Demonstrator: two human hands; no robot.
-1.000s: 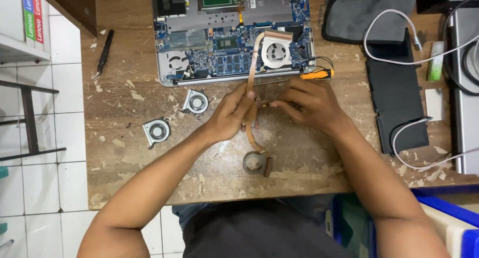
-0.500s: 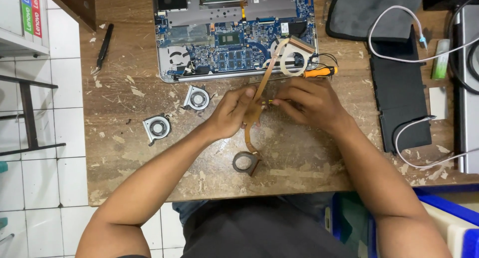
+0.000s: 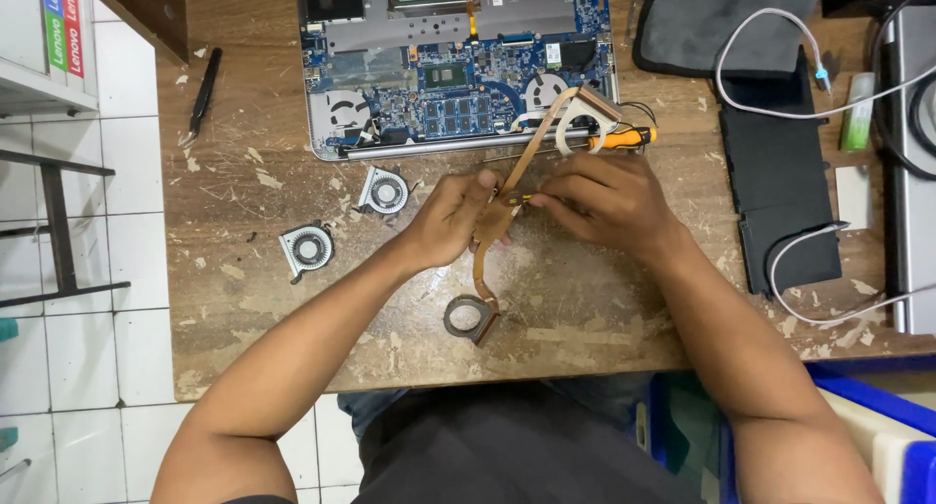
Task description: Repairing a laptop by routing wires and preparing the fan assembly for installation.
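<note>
Left hand (image 3: 458, 216) closed on the copper heat pipe assembly (image 3: 507, 197) at mid-frame, fingers wrapped round its middle. Right hand (image 3: 604, 200) just beside it, fingertips pinched on the same piece from the right side; what exactly sits between the fingertips is too small to tell. The assembly runs diagonally: upper end with a ring-shaped bracket over the lower right corner of the opened laptop (image 3: 458, 65), lower end with a grey ring resting on the surface (image 3: 585, 309) in the lower middle of the frame. Orange-handled screwdriver (image 3: 624, 136) lies just above the right hand, by the laptop edge. Two loose cooling fans on the surface left of the hands: one (image 3: 382, 190) near the left hand, the other (image 3: 307, 249) further left. Black tweezers (image 3: 205, 90) in the upper left. Black battery pack (image 3: 780, 187) with a white cable (image 3: 780, 36) at right.
</note>
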